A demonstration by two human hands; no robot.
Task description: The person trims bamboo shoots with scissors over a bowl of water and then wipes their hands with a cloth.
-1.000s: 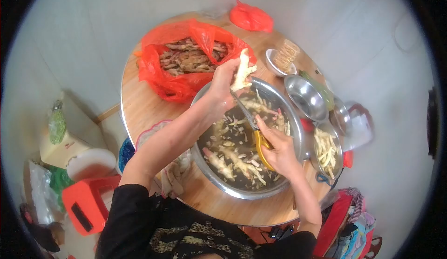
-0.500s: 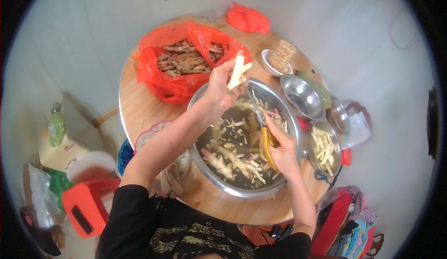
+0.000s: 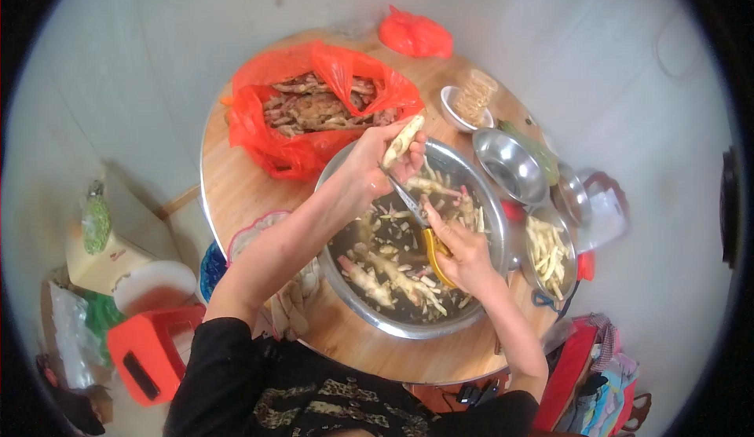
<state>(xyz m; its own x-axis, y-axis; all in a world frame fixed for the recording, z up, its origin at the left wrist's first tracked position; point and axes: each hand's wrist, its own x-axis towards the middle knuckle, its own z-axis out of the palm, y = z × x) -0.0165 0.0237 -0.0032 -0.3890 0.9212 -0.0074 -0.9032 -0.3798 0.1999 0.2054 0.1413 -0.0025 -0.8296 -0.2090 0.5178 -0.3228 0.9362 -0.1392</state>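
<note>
My left hand [image 3: 390, 153] grips a pale, knobbly piece of ginger root [image 3: 404, 140] above the far side of a wide metal basin [image 3: 375, 321]. In my right hand [image 3: 462, 255] is a pair of scissors [image 3: 434, 255] with yellow handles, its blades pointing up and left to just below the root, near my left palm. Murky water fills the basin, with more pale, pink-tipped roots [image 3: 400, 277] and many small cut bits in it.
An open red plastic bag [image 3: 271, 150] of brownish, unpeeled roots stands at the back left. To the right are a metal bowl [image 3: 510, 166], a bowl of pale pieces [image 3: 547, 256] and a jar [image 3: 476, 97] in a white bowl. Gloves [image 3: 290, 303] lie near the left edge.
My left hand has lowered and turned the ginger root. My right hand has brought the scissors up and left, so the blades now lie close to my left hand.
</note>
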